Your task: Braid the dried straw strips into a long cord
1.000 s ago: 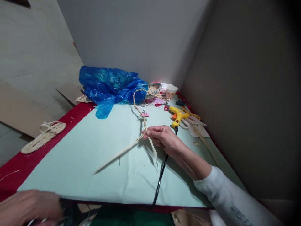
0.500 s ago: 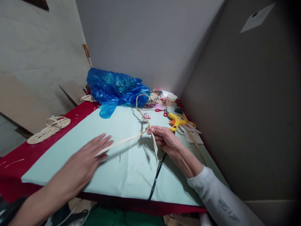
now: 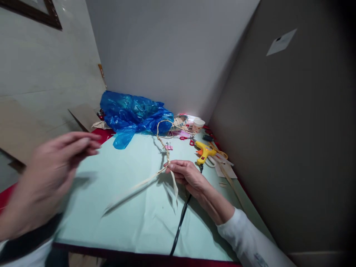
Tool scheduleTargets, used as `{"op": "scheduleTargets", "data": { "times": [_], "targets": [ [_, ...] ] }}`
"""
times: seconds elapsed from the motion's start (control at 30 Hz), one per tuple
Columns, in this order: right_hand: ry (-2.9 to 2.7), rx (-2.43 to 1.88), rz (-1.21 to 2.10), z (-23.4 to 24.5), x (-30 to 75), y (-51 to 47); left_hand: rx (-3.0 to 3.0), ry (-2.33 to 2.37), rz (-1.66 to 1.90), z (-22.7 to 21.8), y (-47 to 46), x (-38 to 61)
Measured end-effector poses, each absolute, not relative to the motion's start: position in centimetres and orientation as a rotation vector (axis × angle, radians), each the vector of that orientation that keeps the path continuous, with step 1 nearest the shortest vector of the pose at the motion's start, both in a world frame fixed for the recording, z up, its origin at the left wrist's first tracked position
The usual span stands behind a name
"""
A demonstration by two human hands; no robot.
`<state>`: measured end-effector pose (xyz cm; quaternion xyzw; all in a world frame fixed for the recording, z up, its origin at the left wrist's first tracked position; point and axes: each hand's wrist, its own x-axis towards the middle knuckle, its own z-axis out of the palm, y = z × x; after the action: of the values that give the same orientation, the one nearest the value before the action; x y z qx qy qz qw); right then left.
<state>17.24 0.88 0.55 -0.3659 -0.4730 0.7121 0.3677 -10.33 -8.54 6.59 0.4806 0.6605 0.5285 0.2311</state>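
Note:
My right hand (image 3: 189, 176) pinches a braided straw cord (image 3: 167, 155) at its lower end, between thumb and fingers. Beyond the hand, the cord rises and bends into a loop over the table. One loose pale straw strip (image 3: 141, 183) runs from the pinch toward the lower left, its far end blurred. A second, shorter strip (image 3: 174, 185) hangs below my fingertips. My left hand (image 3: 61, 167) is in the air at the left, apart from the strips and smeared by motion; its fingers are bunched, and whether anything is between them is unclear.
A blue plastic bag (image 3: 133, 111) lies at the back. Toward the right are a yellow glue gun (image 3: 205, 151) with a black cable (image 3: 180, 224), a paper cup (image 3: 198, 125), a pink binder clip (image 3: 168, 147) and red-handled scissors (image 3: 191, 142). A small woven basket (image 3: 180, 121) stands behind.
My left hand has come off the long strip and moved up and to the left. The strip's end now hangs free. My right hand keeps its pinch; the view has shifted slightly.

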Motion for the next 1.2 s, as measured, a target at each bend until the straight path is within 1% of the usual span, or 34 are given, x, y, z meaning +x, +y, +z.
{"op": "scheduleTargets", "data": {
  "times": [0.03, 0.1, 0.2, 0.27, 0.33, 0.47, 0.57, 0.67, 0.73, 0.8, 0.87, 0.93, 1.0, 1.2],
  "targets": [
    [-1.22, -0.945, 1.814, 0.5, 17.2, 0.8, 1.355, 1.697, 1.377, 7.6, -6.3, -7.9],
    [-1.225, -0.954, 1.786, 0.4, 17.2, 0.6, 1.44, 1.52, 1.198, 8.0, -2.5, -3.3],
    [-1.291, -0.972, 1.733, 0.3, 17.3, 0.3, 1.466, 1.157, 0.777, 5.7, 0.7, 0.8],
    [-1.359, -0.951, 1.701, 0.3, 17.3, 0.1, 1.449, 1.069, 0.655, 3.8, 1.7, 1.5],
    [-1.382, -0.923, 1.678, 0.4, 17.2, -0.2, 1.411, 1.015, 0.662, 2.6, 2.0, 1.4],
    [-1.377, -0.933, 1.655, 0.1, 16.9, -0.3, 1.299, 1.015, 0.764, 1.6, 1.3, 0.9],
    [-1.516, -0.997, 1.548, -0.3, 16.8, -0.4, 1.158, 1.015, 0.683, 0.8, 0.4, 0.6],
    [-1.789, -1.111, 1.327, -0.1, 16.8, -1.0, 1.167, 1.014, 0.615, -0.1, 0.0, 0.2],
    [-1.994, -1.248, 1.107, 0.3, 16.7, -1.5, 1.17, 1.019, 0.604, -0.4, -0.1, 0.0],
    [-2.213, -1.417, 0.768, 0.6, 16.5, -2.1, 1.141, 1.058, 0.588, -0.4, -0.2, 0.0],
    [-2.39, -1.498, 0.422, 0.6, 16.4, -2.5, 1.156, 1.132, 0.589, -0.2, -0.3, 0.1],
    [-2.48, -1.464, 0.214, 0.3, 16.2, -2.8, 1.208, 1.202, 0.607, 0.0, -0.5, 0.4],
    [-2.496, -1.415, 0.091, 0.1, 16.0, -3.0, 1.209, 1.252, 0.636, 0.0, -0.7, 0.6],
    [-2.485, -1.192, -0.368, 0.0, 15.6, -3.7, 0.963, 1.226, 0.679, -0.5, -0.8, 0.4]
  ]
}}
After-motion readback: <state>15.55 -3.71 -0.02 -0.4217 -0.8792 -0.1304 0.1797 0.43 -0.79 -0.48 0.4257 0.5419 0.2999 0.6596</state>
